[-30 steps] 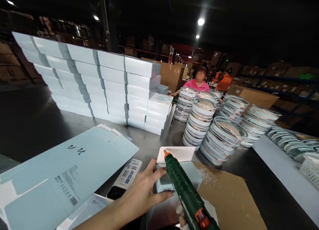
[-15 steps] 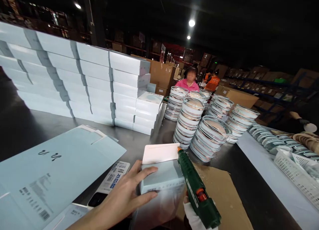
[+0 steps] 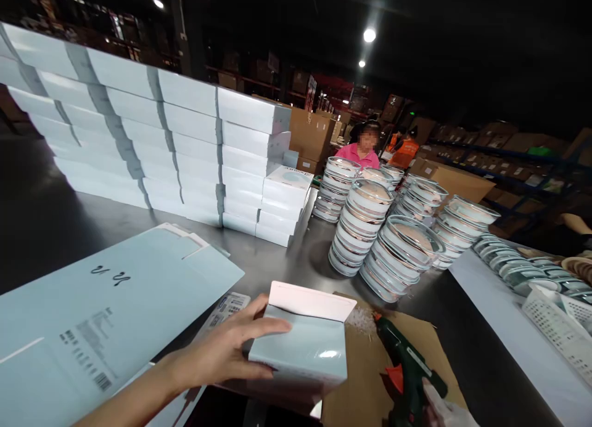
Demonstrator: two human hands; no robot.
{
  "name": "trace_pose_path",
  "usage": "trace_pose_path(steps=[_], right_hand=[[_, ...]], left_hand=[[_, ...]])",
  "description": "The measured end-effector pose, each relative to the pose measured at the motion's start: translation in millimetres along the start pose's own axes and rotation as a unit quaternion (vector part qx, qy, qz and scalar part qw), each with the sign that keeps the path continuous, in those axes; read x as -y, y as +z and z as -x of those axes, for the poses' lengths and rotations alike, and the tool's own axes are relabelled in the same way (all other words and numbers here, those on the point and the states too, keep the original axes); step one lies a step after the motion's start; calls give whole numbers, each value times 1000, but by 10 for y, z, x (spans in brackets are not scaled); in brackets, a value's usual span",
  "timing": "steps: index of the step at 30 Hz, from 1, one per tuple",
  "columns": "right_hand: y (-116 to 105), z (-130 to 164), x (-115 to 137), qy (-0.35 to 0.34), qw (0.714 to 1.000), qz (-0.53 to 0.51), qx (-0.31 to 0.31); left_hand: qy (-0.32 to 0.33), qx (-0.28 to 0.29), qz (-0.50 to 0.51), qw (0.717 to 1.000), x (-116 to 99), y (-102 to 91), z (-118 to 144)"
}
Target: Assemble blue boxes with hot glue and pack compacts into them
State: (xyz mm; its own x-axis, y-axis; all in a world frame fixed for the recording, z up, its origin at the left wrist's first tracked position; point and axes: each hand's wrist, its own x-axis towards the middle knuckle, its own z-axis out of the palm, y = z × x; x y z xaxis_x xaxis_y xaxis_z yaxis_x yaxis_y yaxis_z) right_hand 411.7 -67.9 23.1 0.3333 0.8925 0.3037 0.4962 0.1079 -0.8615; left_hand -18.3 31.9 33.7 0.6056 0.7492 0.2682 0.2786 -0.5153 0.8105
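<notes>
Head view: my left hand [image 3: 226,353] grips the left side of the pale blue box [image 3: 300,353], fingers spread over its top and thumb on the near side, box tilted with its white flap [image 3: 311,301] standing open at the far edge. My right hand [image 3: 446,411] is low at the frame corner, closed round the grip of the green glue gun [image 3: 407,368], which rests on the brown cardboard sheet [image 3: 416,341] just right of the box, nozzle pointing at the flap. Risks as I judge them: the hot tip near the box could smear its printed face or catch my left fingers; if glue is on the flap it could skin over while it stays open; one-handed tilt could let the box slip toward the stacked glass bowls [image 3: 398,254].
</notes>
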Motion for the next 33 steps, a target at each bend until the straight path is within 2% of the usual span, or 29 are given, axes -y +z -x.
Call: trace_pose_path(steps=[2, 5, 7, 9, 10, 13, 15, 17, 20, 24, 26, 28, 29, 31, 33], right_hand=[[4, -7, 75, 24, 1000, 2, -19], [323, -4, 401, -3, 999, -33, 3], [628, -1, 649, -64, 986, -106, 108], [862, 7, 810, -105, 966, -119, 206], [932, 13, 844, -128, 961, -98, 225], [986, 29, 830, -231, 954, 10, 191], [975, 31, 813, -296, 938, 45, 175], [989, 21, 833, -330, 922, 20, 200], [1060, -21, 904, -361, 896, -41, 254], [1119, -84, 952, -398, 874, -20, 278], [1103, -73, 912, -410, 867, -2, 283], [1067, -13, 812, -402, 876, 22, 267], [1049, 31, 744, -378, 894, 21, 239], [1032, 125, 597, -283, 946, -36, 155], [1061, 190, 485, -185, 971, -123, 91]], left_hand=[[-2, 4, 8, 1000, -46, -17, -8], [-23, 10, 7, 1000, -56, -21, -15], [-16, 8, 10, 1000, -7, 13, -7], [24, -21, 27, 999, 84, 91, 15], [47, -45, 39, 997, 139, 145, 30], [95, -117, 68, 986, 286, 308, 82], [107, -134, 64, 983, 323, 352, 111], [118, -119, 45, 985, 290, 316, 122], [134, -56, 8, 989, 161, 184, 101], [159, -19, -30, 987, 46, 102, 57], [148, -18, 4, 989, 46, 113, 47], [97, -30, 79, 992, 59, 121, 40], [64, -51, 114, 990, 64, 118, 35], [2, -125, 155, 980, 60, 107, 15], [-41, -213, 170, 961, 26, 124, -20]])
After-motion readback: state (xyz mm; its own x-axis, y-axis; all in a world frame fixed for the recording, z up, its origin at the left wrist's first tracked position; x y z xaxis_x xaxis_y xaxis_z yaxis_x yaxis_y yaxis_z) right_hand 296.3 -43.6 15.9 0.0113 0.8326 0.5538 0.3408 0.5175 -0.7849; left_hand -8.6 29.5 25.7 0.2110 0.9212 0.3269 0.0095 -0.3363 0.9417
